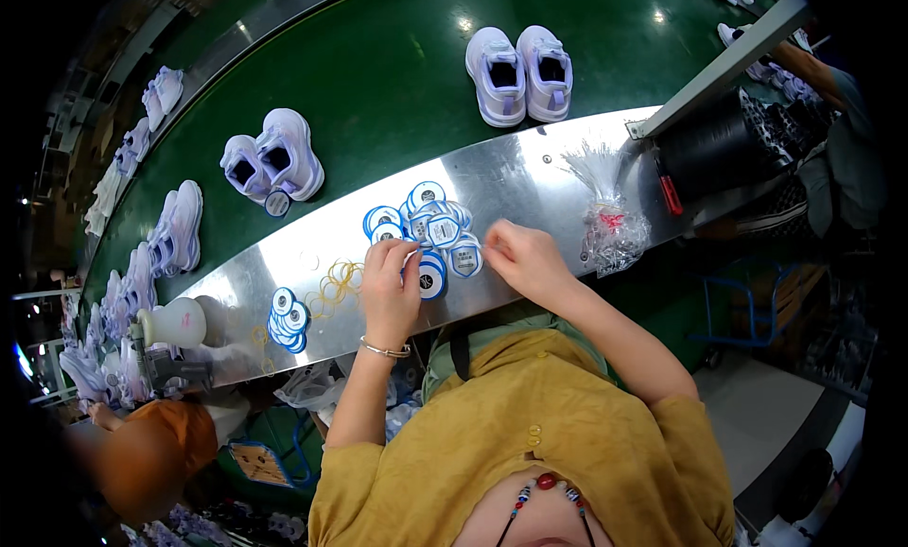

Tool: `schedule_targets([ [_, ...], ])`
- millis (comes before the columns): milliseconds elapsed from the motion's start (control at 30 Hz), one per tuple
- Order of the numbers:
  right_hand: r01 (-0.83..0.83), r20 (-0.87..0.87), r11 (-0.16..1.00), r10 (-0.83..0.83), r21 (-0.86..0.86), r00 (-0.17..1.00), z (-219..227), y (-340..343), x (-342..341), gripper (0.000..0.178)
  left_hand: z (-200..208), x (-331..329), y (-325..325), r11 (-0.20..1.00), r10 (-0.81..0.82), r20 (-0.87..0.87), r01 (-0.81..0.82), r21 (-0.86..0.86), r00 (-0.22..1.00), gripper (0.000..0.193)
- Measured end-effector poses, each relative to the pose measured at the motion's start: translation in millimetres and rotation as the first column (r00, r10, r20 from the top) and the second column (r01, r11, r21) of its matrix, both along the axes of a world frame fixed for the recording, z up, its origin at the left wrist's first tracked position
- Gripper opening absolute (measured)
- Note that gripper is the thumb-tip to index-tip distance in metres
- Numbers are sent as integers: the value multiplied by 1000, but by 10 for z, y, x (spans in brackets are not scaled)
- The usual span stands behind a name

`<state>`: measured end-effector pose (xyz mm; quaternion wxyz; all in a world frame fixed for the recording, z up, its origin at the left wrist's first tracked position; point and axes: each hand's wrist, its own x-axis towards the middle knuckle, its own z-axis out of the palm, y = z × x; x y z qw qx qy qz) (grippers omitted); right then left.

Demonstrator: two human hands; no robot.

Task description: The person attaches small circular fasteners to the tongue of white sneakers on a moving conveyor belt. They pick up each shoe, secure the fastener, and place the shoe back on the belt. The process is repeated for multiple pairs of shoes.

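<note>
Handling these round tags (443, 229) well calls for a light touch at the rims, since they lie in a loose, overlapping pile on the metal counter (515, 173), ahead of and between the two hands. The left hand (391, 280) is at the pile's near-left edge, thumb and fingers drawn narrow; the right hand (523, 257) is just beside the pile's right side, fingers curled in. Detail is poor there, so I cannot tell whether either hand grips a tag or something thin. Flat pieces probably cling together, so sliding one sideways before lifting should part it cleanly. Best keep the left hand clear of the yellow loops (340, 284) left of it, which could snag, and of the smaller tag stack (288, 320) beyond them.
</note>
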<state>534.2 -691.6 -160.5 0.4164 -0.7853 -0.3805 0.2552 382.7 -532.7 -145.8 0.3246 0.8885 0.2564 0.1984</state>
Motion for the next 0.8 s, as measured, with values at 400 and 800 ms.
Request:
schedule_targets([
  [400,59,46,996,-56,-70,997,-187,512,67,22,4,-13,-93,987,130,65,-123,-102,989,10],
  [800,-297,743,908,-22,295,669,162,-147,-27,23,60,457,-496,185,337,124,63,-981,933,14],
])
